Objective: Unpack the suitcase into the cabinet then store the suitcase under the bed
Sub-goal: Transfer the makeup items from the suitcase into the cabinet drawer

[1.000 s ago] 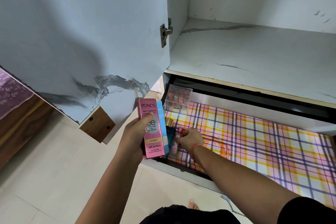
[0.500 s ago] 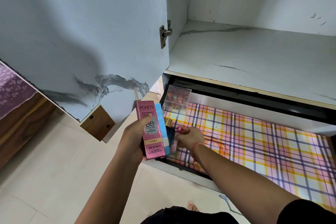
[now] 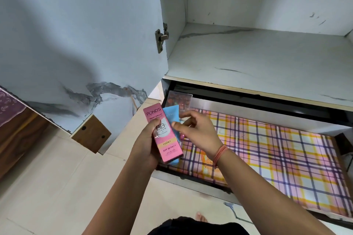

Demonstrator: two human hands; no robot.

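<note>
Left grip [image 3: 144, 146] holds one pink box [image 3: 164, 136] and one blue tube [image 3: 172, 116]; right grip [image 3: 197, 133] curled, its hold unclear

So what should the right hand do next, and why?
Probably pinch the blue tube out of the left hand, which also grips the pink box, and lay it in the open drawer; the right hand hovers beside it, seemingly empty.
</note>
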